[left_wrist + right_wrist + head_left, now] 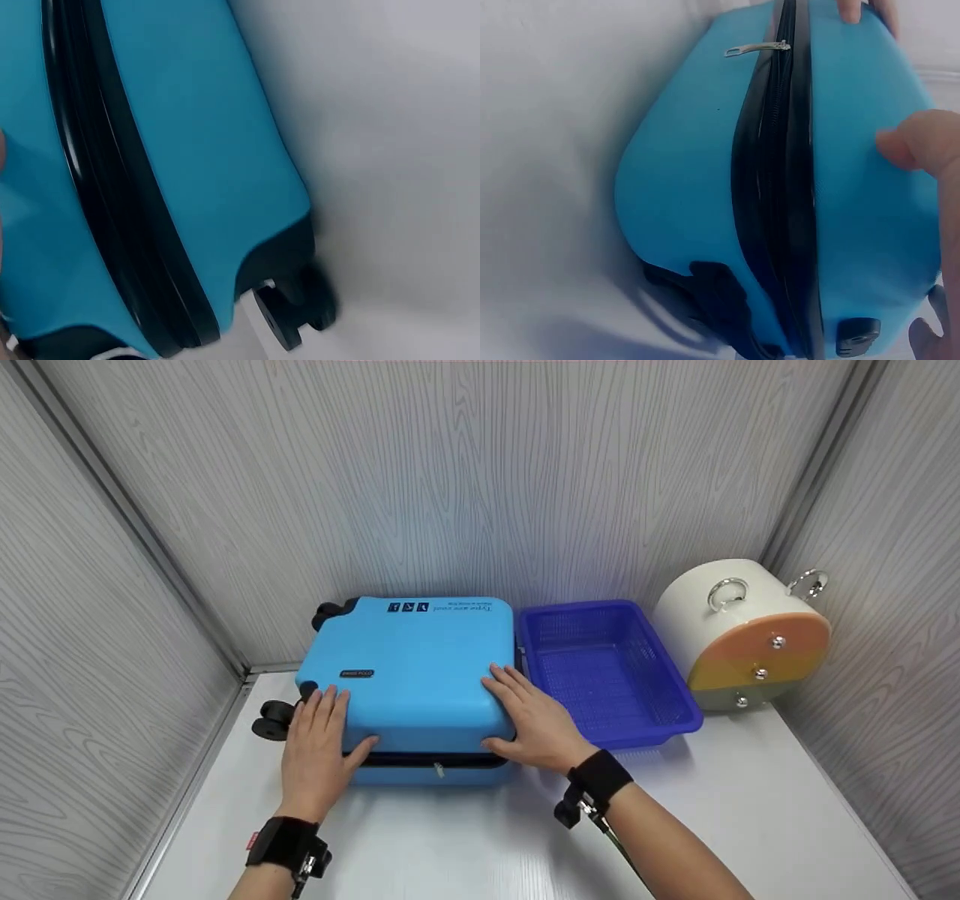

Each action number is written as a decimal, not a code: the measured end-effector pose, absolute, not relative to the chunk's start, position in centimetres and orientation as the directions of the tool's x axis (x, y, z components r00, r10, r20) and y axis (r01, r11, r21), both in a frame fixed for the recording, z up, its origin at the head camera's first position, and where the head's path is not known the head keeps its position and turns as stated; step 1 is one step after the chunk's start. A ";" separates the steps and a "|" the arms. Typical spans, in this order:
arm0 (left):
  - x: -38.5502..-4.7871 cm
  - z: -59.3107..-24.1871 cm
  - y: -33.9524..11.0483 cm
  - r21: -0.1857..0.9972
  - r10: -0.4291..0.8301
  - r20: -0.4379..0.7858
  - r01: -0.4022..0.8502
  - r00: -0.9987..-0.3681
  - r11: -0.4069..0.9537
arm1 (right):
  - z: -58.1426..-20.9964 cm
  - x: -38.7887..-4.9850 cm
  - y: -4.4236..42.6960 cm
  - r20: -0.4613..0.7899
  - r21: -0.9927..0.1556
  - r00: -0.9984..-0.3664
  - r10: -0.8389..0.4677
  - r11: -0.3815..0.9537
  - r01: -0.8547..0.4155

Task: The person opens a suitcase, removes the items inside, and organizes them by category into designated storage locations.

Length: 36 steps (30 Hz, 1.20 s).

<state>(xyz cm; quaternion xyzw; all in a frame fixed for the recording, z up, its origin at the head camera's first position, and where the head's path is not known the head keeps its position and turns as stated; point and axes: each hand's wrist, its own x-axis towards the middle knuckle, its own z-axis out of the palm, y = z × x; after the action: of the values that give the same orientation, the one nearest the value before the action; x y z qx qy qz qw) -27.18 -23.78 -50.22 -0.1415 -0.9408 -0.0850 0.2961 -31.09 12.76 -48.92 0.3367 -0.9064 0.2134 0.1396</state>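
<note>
A blue hard-shell suitcase [420, 660] lies flat on the white table, its lid down. My left hand [319, 746] rests at its front left corner, fingers straight on the lid and thumb along the front side. At the front right corner, my right hand [536, 720] touches the lid with outstretched fingers, its thumb against the front side. A black zipper seam [772, 150] runs around the case, with a metal zipper pull [756, 49] hanging at the front. In the left wrist view a black wheel [300, 304] shows at the case's end; only fingertip edges of that hand appear.
Right of the suitcase stands a blue-purple plastic basket [679, 712] with perforated walls. Beyond it is a cream rounded box [694, 596] with ring handles and a striped orange, yellow and green front with silver knobs. Grey wood-grain panels [480, 472] enclose the table.
</note>
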 end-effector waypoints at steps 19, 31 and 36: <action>-24.6 -53.2 -18.4 0.102 0.203 0.711 0.385 -0.674 0.917 | -48.6 -32.2 14.7 0.308 -0.372 -0.785 -0.537 0.692 -0.619; -22.3 -57.2 -10.2 0.945 -0.035 -0.032 -0.042 -0.999 0.325 | -48.4 -32.0 14.7 0.332 -0.394 -0.779 -0.532 0.672 -0.627; -22.4 -57.1 -7.7 0.986 -0.092 -0.162 -0.157 -0.982 -0.060 | -48.7 -31.9 14.5 0.334 -0.407 -0.782 -0.526 0.668 -0.624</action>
<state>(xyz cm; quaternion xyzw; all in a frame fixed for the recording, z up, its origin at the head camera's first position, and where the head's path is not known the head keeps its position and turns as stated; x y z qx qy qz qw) -22.37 -7.73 -57.14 0.0910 -0.6852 -0.7223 -0.0225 -31.87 14.54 -48.74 0.3165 -0.9083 0.2567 0.0945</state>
